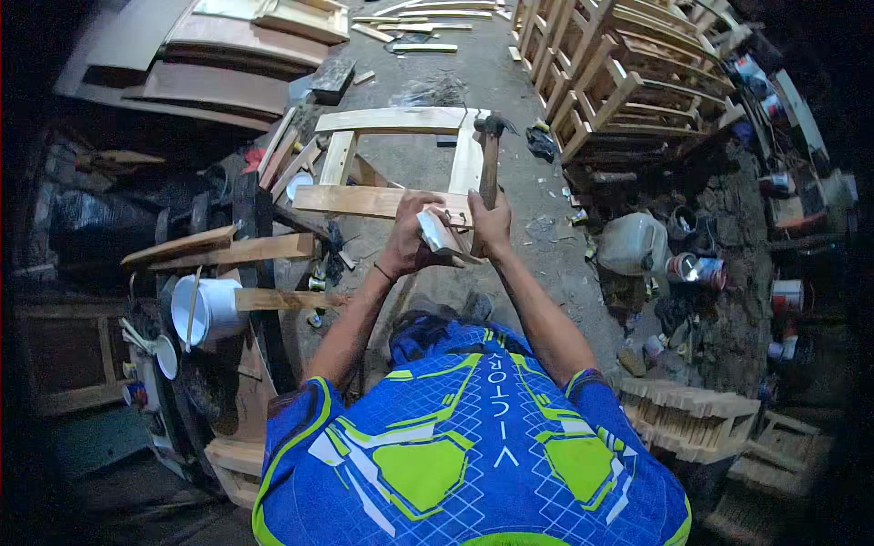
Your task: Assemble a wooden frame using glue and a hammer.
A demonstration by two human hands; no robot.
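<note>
Grey workshop floor (526,196), littered with scraps; stacked wooden frames (621,98) at the far right, a white bucket (217,309) to the left. Before the person, between these, one pale wooden frame (396,120): two long rails and two shorter crosspieces, set together as a four-sided shape with an open middle. Assembly looks well along, the outline complete; whether every corner is fixed cannot be told. Small dark marks, possibly nails, show at the near right corner, so fastening there may be unfinished. Right hand (492,224): fingers closed around the handle of a hammer (490,164), head pointing away from the body, beside the right crosspiece. Left hand (411,238): curled around a pale piece (439,233), material unclear, close against the near rail; fingertips partly hidden.
</note>
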